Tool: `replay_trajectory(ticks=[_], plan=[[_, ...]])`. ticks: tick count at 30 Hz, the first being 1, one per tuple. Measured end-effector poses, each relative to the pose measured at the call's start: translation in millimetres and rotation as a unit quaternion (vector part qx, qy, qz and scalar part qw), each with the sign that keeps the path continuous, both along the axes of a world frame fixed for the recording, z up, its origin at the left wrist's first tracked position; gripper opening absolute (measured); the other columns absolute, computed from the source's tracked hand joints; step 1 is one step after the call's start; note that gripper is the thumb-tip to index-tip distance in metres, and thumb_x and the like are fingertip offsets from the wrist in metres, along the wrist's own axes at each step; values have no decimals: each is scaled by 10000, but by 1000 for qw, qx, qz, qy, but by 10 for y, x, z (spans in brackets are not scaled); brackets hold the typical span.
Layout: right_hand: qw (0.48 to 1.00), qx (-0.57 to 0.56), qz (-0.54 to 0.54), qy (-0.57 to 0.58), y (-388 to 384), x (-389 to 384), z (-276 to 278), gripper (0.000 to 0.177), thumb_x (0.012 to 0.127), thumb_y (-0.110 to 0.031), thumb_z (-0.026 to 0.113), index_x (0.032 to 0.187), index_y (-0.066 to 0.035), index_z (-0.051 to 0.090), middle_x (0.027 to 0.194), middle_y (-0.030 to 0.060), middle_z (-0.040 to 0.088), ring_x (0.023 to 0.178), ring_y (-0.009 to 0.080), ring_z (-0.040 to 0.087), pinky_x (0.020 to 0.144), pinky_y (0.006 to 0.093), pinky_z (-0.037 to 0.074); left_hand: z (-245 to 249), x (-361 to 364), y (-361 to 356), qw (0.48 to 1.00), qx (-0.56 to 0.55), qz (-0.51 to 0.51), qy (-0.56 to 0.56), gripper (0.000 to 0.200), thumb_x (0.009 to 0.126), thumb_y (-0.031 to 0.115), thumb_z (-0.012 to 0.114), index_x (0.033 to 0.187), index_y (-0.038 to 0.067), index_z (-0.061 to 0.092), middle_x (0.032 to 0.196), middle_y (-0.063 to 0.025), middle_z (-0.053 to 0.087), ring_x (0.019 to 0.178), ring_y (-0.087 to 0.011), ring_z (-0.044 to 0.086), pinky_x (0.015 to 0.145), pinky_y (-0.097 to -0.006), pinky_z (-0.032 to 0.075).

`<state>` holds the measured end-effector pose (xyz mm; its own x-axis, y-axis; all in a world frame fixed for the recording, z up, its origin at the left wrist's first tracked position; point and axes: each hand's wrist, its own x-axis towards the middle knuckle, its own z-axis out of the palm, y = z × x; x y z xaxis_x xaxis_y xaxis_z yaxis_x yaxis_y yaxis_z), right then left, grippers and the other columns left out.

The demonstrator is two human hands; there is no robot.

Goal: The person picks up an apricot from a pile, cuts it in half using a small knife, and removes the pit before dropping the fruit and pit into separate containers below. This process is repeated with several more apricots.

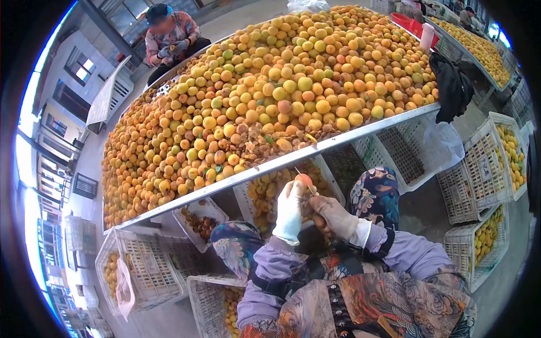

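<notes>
My left hand [288,209], in a white glove, is closed around an orange apricot [305,179] in front of my lap. Close on its right, my right hand [337,215], in a greyish stained glove, pinches a thin pointed tool [311,188] that lies across the fruit. The tool's tip sticks out above the apricot, and the fingers hide its handle. Below both hands, between my knees, a white crate [243,204] holds orange apricot pieces.
A metal-edged table [265,164] heaped with apricots [293,84] stands before me, with brown scraps [265,138] near its edge. Plastic crates [147,265] stand left, others [470,180] right. A black garment [451,84] hangs at the table's corner. Another person [172,36] sits across.
</notes>
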<state>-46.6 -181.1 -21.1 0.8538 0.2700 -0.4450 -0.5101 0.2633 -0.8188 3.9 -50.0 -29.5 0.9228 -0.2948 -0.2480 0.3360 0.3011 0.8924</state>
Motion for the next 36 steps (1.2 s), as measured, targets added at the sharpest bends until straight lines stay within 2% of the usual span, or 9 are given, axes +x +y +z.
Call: replay_trajectory(ticks=[6,10,14,18,21,29,33,35,36], plan=[[999,-36,-8,-18,52,-57,25,393,967,-459,391,913,-94,524,533,-24,400,383,85,344,343,236,273,25,-19,-7,995,71,-4,-64,395,958,370,480,1067,-2,552,884,-90,619,807,-170,609,701,-279,512],[997,74,14,31,37,-71,91,401,973,-461,365,901,-96,517,505,-33,343,367,89,304,340,242,250,76,-51,-11,998,32,28,-44,300,934,286,540,995,-7,566,844,-93,626,727,-131,583,648,-247,475],[976,202,59,59,0,-87,67,413,983,-457,334,897,-93,510,490,-41,296,363,79,275,337,244,228,46,-78,11,999,-7,9,-50,445,954,425,460,1051,1,553,887,-100,630,820,-187,613,727,-315,516],[976,206,69,6,75,-95,8,405,985,-450,338,891,-97,513,490,-36,305,358,82,276,336,239,233,85,-153,-21,988,-140,28,58,437,970,404,426,1081,-4,535,923,-127,627,853,-224,613,765,-349,511],[982,184,32,-38,178,-107,5,394,983,-446,346,877,-104,511,487,-30,316,346,86,273,327,237,233,52,-170,-57,987,-146,56,43,483,974,435,390,1137,-2,516,977,-130,620,913,-239,604,814,-358,499],[981,186,-44,0,258,-63,-79,356,970,-420,414,863,-102,534,485,-20,367,332,93,300,306,245,227,95,-225,-40,984,-153,89,-11,476,978,411,391,1193,-5,482,1056,-144,593,999,-245,575,876,-366,474],[988,134,-16,68,279,3,-54,377,970,-440,397,875,-104,539,489,-18,365,337,92,300,309,246,232,-187,-134,147,966,-216,112,88,433,975,354,434,1212,-8,468,1041,-136,590,1003,-247,571,939,-382,451],[995,102,7,1,264,18,-93,405,970,-458,379,872,-85,503,495,-24,355,339,94,306,325,240,255,-403,-126,272,973,-200,115,17,420,986,362,399,1246,36,450,1115,-140,565,1038,-265,557,914,-388,460],[992,114,1,-51,246,32,-55,397,976,-437,380,871,-73,499,506,-23,359,350,93,316,333,243,269,-378,-138,286,981,-126,102,-103,396,989,335,398,1245,37,453,1068,-137,585,1003,-257,572,883,-382,473]])
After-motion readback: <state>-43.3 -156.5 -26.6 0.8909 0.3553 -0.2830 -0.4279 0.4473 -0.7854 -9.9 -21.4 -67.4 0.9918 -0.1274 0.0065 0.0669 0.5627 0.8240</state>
